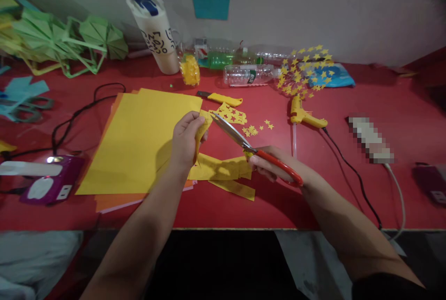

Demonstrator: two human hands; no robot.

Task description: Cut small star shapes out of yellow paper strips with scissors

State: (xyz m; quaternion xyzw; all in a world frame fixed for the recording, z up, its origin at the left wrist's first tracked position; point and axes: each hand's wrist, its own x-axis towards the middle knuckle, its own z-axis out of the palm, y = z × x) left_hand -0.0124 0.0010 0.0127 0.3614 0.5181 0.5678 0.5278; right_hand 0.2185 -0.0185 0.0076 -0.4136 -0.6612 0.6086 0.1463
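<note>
Scissors (240, 138), one; paper strip (201, 135), one.

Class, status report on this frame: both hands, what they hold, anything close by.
Left hand pinching a yellow paper strip. Right hand on red-handled scissors, blades at the strip. Yellow offcuts below; glue gun lies apart.

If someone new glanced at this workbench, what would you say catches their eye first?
Mid-table, the right hand works red-handled scissors toward a yellow paper piece pinched in the left hand. A big yellow sheet lies to the left on the red table, and cut-out stars cluster at the back right.
</note>
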